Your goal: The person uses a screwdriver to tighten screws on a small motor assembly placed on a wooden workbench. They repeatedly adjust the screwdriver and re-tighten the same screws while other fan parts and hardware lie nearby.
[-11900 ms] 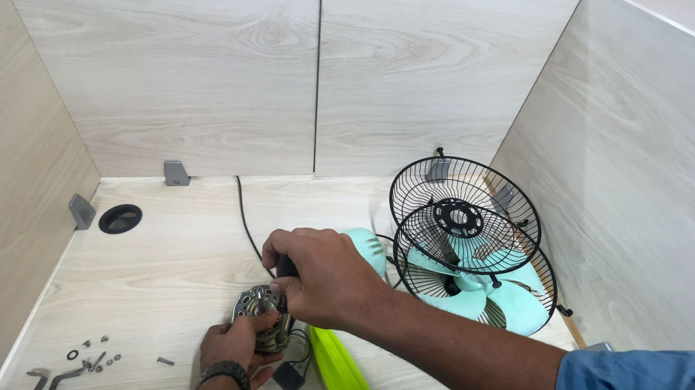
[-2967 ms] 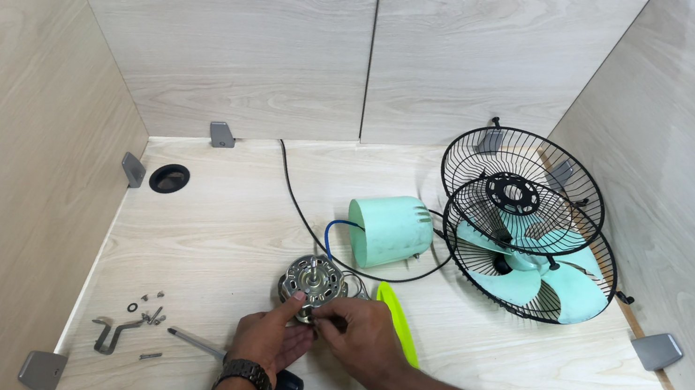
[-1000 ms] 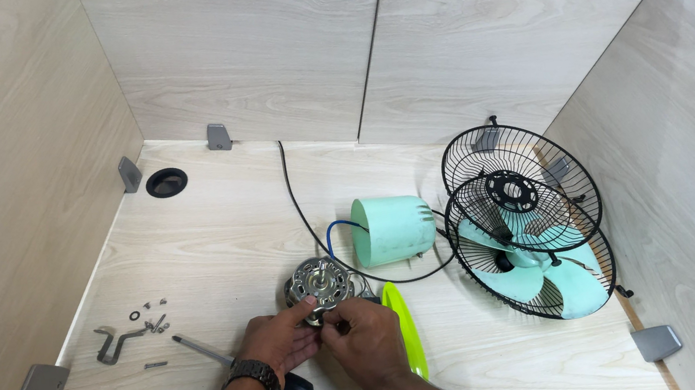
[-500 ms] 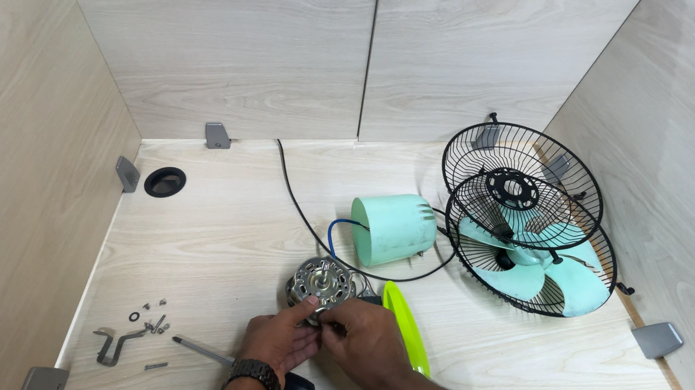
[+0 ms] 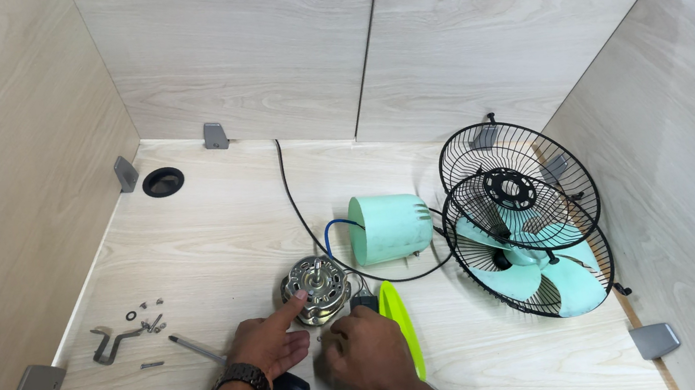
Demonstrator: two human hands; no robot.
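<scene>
A small metal fan motor (image 5: pixel 318 286) lies on the pale wooden desk (image 5: pixel 214 247). My left hand (image 5: pixel 271 342), with a dark wristband, points its forefinger at the motor's left side and touches it. My right hand (image 5: pixel 365 350) is curled just below the motor, its fingertips pinched by the motor's lower edge; whatever it pinches is too small to see. A yellow-green tool handle (image 5: pixel 403 328) lies beside my right hand. A screwdriver with a black handle (image 5: pixel 290 388) and metal shaft lies under my left wrist.
A mint-green motor housing (image 5: pixel 389 226) with a black cord (image 5: pixel 300 203) lies behind the motor. Two black wire fan guards (image 5: pixel 519 193) and mint blades (image 5: pixel 563 281) lean against the right wall. Small screws and a metal bracket (image 5: pixel 118 338) lie at the left. Walls enclose the desk.
My left forefinger has stretched out to the motor's side. My right hand has stayed low by the motor. The view has shifted only slightly.
</scene>
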